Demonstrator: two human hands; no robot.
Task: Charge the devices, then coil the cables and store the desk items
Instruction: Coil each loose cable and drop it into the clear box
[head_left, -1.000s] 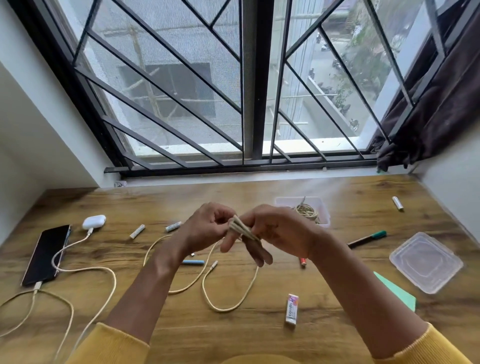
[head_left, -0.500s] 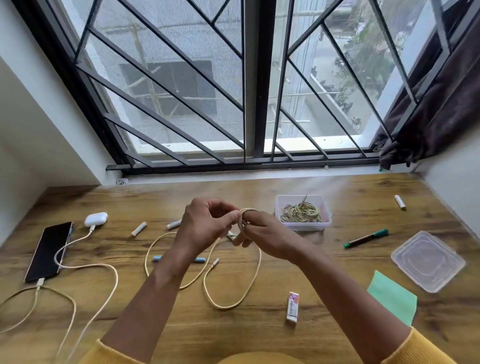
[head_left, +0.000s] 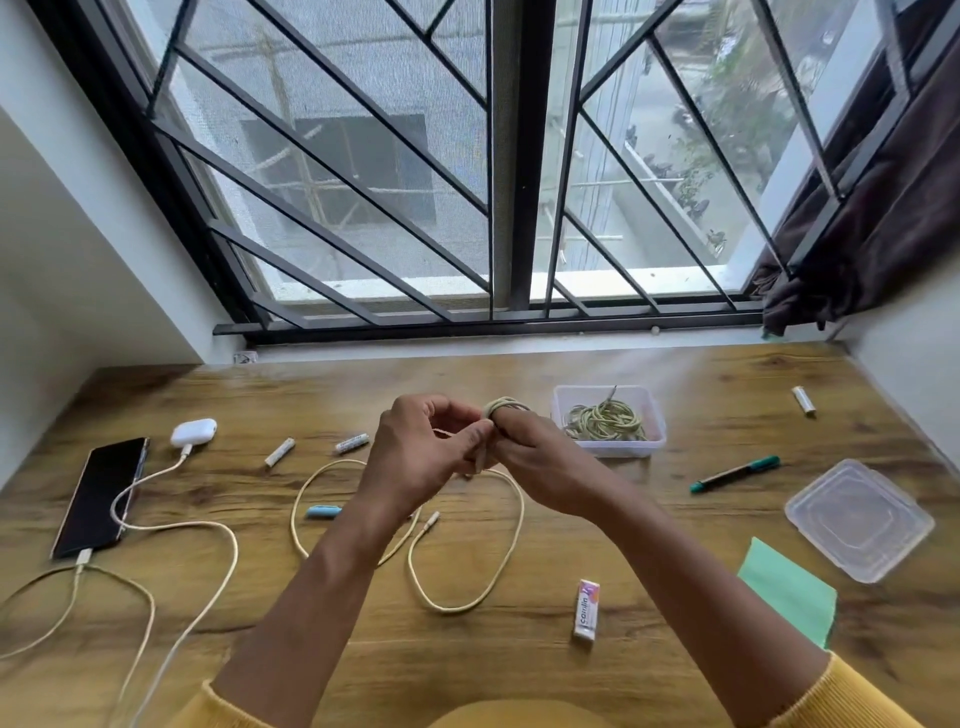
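Head view: both hands meet above the middle of the wooden table (head_left: 467, 670), just left of the clear container (head_left: 652, 447), the landmark used here.
Left hand (head_left: 421, 457): fingers curled, thumb and fingertips pinching the cream cable (head_left: 511, 540) where it meets the right hand.
Right hand (head_left: 540, 467): grasping the same cable, with a few turns looped round its raised fingers; the free length hangs down and lies in a loop on the table, nearer the person than the container.
Clear container: holds coiled greenish cables (head_left: 605, 421); open, near the window side of the table.
Lid (head_left: 860, 519): right of the container and nearer the person, lying flat.
Green marker (head_left: 735, 474): between container and lid.
Green paper (head_left: 789, 592): right of the container, nearer still, beside the lid.
Eraser (head_left: 587, 616): nearer the person than the container, slightly left.
Batteries: one (head_left: 803, 400) right of the container, two (head_left: 279, 452) (head_left: 352, 443) well to its left.
Blue cap (head_left: 323, 512): left of the container, beside the loose cable.
Phone (head_left: 101, 493) and earbud case (head_left: 194, 432): far left of the container, each with a white cable plugged in.
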